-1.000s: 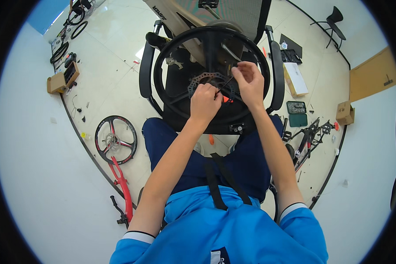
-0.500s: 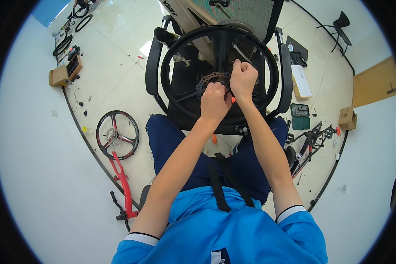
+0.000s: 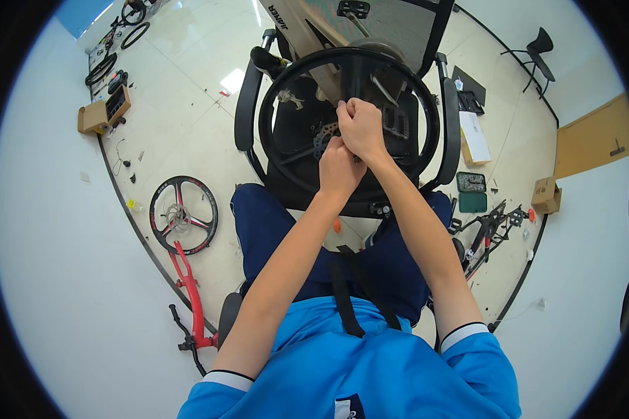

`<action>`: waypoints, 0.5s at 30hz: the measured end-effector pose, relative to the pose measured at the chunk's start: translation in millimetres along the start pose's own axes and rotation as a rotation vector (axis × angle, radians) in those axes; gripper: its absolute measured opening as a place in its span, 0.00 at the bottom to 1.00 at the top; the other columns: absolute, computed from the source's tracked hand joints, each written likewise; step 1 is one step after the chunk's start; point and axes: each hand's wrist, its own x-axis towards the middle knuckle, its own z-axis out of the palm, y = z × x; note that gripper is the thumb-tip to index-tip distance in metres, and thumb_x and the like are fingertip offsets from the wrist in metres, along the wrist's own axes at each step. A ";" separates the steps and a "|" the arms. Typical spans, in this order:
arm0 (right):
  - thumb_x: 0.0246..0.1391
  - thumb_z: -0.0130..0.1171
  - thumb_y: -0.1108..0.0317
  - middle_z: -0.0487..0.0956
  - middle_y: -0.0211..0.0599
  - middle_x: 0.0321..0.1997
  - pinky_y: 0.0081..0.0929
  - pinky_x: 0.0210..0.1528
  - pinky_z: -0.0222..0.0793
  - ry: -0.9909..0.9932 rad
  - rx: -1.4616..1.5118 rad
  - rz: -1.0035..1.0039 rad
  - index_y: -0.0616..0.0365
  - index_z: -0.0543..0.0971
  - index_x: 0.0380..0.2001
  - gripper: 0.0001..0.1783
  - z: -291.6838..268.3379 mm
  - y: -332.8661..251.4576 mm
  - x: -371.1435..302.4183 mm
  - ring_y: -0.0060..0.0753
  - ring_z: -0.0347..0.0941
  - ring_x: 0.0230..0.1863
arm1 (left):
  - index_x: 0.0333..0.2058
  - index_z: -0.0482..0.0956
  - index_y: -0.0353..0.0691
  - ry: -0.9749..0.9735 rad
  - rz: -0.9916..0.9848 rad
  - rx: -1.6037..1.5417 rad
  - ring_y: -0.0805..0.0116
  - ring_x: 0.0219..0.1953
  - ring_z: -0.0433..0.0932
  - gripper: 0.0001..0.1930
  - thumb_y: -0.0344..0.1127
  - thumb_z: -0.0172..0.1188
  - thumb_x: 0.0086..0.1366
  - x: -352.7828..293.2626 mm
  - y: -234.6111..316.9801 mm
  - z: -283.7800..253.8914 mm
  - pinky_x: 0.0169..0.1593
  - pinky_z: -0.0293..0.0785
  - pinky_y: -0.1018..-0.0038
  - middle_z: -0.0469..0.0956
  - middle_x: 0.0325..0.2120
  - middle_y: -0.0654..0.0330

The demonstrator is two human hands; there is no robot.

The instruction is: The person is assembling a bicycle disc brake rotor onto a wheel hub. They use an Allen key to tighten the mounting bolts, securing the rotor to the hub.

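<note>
Black wheel point(image 3: 354, 78) over chair point(image 3: 244, 115), overlapping pale bike frame point(image 3: 307, 49); brake rotor point(image 3: 319, 144) at wheel's centre, apparently placed; left hand point(image 3: 337, 170), right hand point(image 3: 362, 129) touching there; fingers curled, grip hidden, cannot tell; work there seems unfinished.

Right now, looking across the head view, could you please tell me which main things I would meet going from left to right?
Open cardboard box, red-and-black three-spoke wheel, all-black wheel, open green case, black chair, brown door.
</note>
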 end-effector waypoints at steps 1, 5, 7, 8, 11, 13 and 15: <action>0.56 0.56 0.68 0.66 0.47 0.13 0.38 0.22 0.59 -0.009 0.021 0.019 0.67 0.66 0.15 0.20 -1.0 0.6 0.7 0.44 0.61 0.16 | 0.30 0.80 0.30 0.005 -0.002 -0.005 0.50 0.32 0.78 0.12 0.32 0.69 0.49 0.6 2.7 -1.7 0.36 0.76 0.61 0.79 0.26 0.48; 0.58 0.57 0.68 0.59 0.30 0.10 0.30 0.18 0.51 0.019 0.118 0.081 0.61 0.61 0.12 0.24 -4.6 6.0 4.5 0.21 0.53 0.14 | 0.28 0.80 0.30 0.048 0.024 -0.004 0.52 0.33 0.78 0.09 0.30 0.68 0.49 0.8 4.2 -1.8 0.37 0.75 0.63 0.79 0.25 0.52; 0.58 0.57 0.68 0.58 0.27 0.10 0.29 0.18 0.50 0.090 0.276 0.177 0.60 0.60 0.12 0.24 -7.7 14.8 4.2 0.19 0.52 0.14 | 0.26 0.80 0.31 0.069 0.058 0.012 0.53 0.33 0.77 0.08 0.29 0.68 0.48 -0.6 0.9 -0.5 0.37 0.75 0.64 0.78 0.25 0.53; 0.57 0.58 0.68 0.58 0.28 0.10 0.29 0.18 0.49 0.140 0.407 0.262 0.61 0.60 0.12 0.24 -10.8 23.0 3.0 0.18 0.52 0.15 | 0.25 0.80 0.31 0.074 0.076 0.023 0.54 0.33 0.77 0.07 0.29 0.67 0.48 -1.6 -0.3 -0.5 0.37 0.74 0.64 0.78 0.25 0.54; 0.58 0.57 0.70 0.57 0.21 0.11 0.25 0.17 0.45 0.274 0.648 0.351 0.56 0.58 0.11 0.25 -14.5 28.3 -4.4 0.14 0.50 0.14 | 0.25 0.80 0.33 0.054 0.152 0.050 0.53 0.32 0.76 0.07 0.28 0.67 0.47 -3.4 0.2 -1.5 0.37 0.73 0.64 0.78 0.25 0.53; 0.60 0.56 0.69 0.58 0.19 0.12 0.20 0.13 0.45 0.297 0.627 0.292 0.50 0.58 0.12 0.25 -15.6 33.0 -5.4 0.13 0.53 0.10 | 0.25 0.80 0.33 0.036 0.174 0.055 0.54 0.32 0.75 0.07 0.28 0.67 0.46 -2.7 1.8 -1.1 0.37 0.73 0.64 0.78 0.24 0.54; 0.57 0.57 0.69 0.62 0.27 0.11 0.26 0.18 0.53 0.134 0.230 0.098 0.62 0.64 0.12 0.22 -18.3 10.6 -4.4 0.20 0.58 0.14 | 0.24 0.80 0.34 0.019 0.161 0.052 0.55 0.33 0.75 0.07 0.27 0.67 0.45 -2.3 2.5 -0.6 0.38 0.72 0.64 0.78 0.24 0.55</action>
